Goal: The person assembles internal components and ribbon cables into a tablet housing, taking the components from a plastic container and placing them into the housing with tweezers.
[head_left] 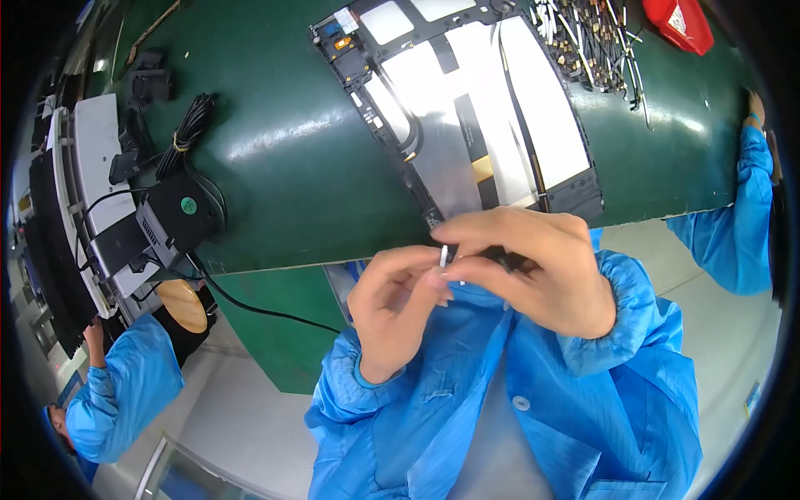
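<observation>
My left hand [395, 302] and my right hand [533, 271] meet just off the near edge of the green table. Both are closed, thumbs and forefingers pinched around a small white strip-like piece [444, 254]. Part of that piece is hidden by the fingers, and its exact kind cannot be made out. Right beyond my hands lies an opened flat device housing [571, 112], black-framed with white and silvery panels inside. A dark cable [518, 104] runs lengthwise over it, and a shorter curved cable [406, 112] sits toward its left side.
A pile of thin black and white cables [587, 42] lies at the back right, beside a red tray [677, 25]. On the left are a black boxy device [185, 208] and a coiled black cord [193, 125]. Co-workers in blue sit at left [129, 387] and right [733, 212].
</observation>
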{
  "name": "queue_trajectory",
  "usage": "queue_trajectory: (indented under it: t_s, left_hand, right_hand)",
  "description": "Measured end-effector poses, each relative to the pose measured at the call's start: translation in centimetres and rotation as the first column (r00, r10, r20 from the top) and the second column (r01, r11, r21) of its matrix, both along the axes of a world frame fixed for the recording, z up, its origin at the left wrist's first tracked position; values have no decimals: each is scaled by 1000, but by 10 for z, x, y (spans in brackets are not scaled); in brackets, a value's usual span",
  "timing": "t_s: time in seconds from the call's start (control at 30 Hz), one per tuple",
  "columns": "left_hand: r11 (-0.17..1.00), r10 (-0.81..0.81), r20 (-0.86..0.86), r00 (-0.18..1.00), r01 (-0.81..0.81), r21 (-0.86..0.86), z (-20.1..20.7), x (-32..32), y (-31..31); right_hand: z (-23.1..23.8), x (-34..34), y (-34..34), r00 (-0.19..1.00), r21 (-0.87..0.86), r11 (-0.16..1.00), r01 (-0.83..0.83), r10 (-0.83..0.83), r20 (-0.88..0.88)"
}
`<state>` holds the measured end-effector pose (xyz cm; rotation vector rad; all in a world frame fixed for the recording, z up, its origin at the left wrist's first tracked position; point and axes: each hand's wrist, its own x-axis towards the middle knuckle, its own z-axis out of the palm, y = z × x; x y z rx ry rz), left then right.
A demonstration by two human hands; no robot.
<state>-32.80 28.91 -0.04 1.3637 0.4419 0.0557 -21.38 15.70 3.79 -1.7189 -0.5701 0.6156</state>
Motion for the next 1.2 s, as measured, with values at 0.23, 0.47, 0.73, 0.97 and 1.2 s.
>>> queue_trajectory:
  t_s: [0.23, 0.47, 0.73, 0.97, 1.2]
  left_hand:
    - [861, -18, 358, 934, -168, 480, -8, 21, 3]
    - [494, -356, 363, 861, -157, 855, 2, 44, 13]
    - [804, -38, 465, 885, -249, 540, -25, 25, 20]
    - [861, -55, 439, 897, -180, 476, -23, 64, 31]
    - [885, -56, 422, 905, -151, 441, -31, 67, 40]
  right_hand:
    - [-7, 6, -14, 964, 158, 982, -107, 64, 258]
    - [34, 100, -80, 550, 171, 847, 503, -466, 693]
    - [23, 218, -157, 618, -151, 755, 639, -385, 685]
    - [34, 72, -73, 900, -283, 931, 229, -92, 425]
    - [-30, 24, -15, 805, -77, 992, -100, 126, 580]
